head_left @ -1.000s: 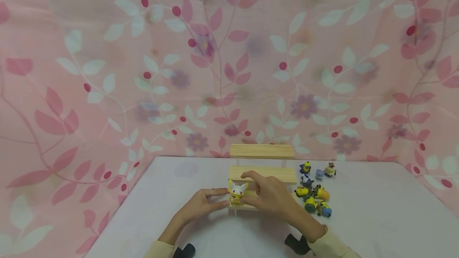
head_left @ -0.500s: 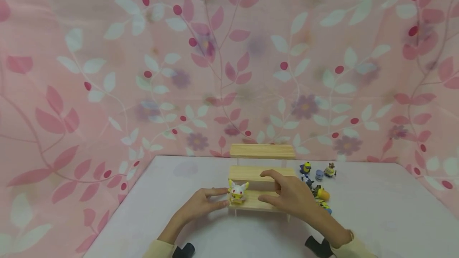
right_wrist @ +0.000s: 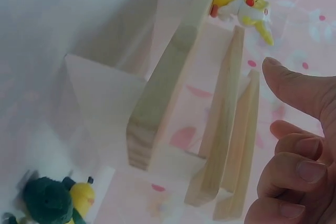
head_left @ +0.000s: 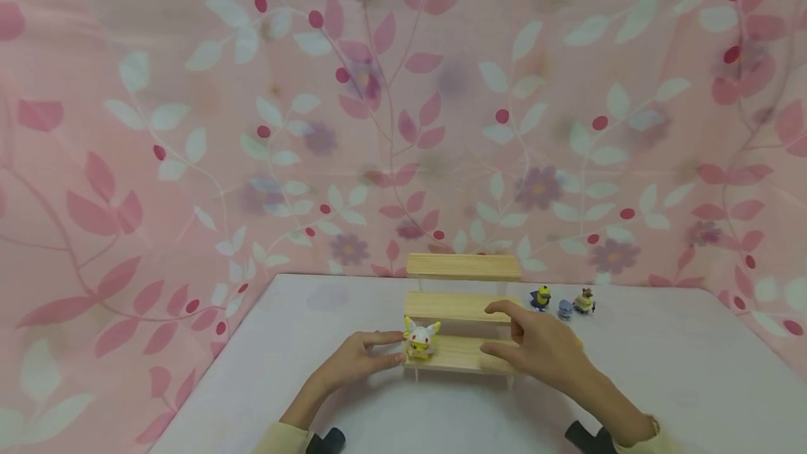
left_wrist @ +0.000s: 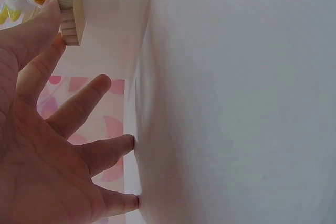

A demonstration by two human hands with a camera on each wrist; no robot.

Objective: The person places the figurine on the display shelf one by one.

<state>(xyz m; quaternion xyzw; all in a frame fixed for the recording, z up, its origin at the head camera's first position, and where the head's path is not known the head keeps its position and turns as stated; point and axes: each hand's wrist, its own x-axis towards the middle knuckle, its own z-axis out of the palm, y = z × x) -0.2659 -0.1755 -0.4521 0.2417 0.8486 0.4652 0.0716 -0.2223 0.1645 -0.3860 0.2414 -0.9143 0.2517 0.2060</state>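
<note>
A small yellow Pikachu figurine (head_left: 421,339) with a white hood stands upright at the left end of the lowest board of a three-tier wooden display stand (head_left: 463,354). My left hand (head_left: 362,363) is at that end, fingers spread. In the left wrist view, its thumb and index fingertips touch the end of the board (left_wrist: 72,14), right below the figurine. My right hand (head_left: 545,345) is in front of the stand's right end and holds nothing. Its thumb and index finger are apart, and the right wrist view has its other fingers bent.
Behind my right hand are more toy figures: a dark blue and yellow one (head_left: 540,298), a small bluish one (head_left: 564,310) and a brownish one (head_left: 585,300). A dark green and yellow toy (right_wrist: 50,200) lies near the stand. Pink floral cloth (head_left: 378,125) hangs behind the white table (head_left: 302,300).
My right hand has let go of the Pikachu figurine and moved right along the stand, now covering most of the nearer toy figures. The left hand and the figurine have stayed in place.
</note>
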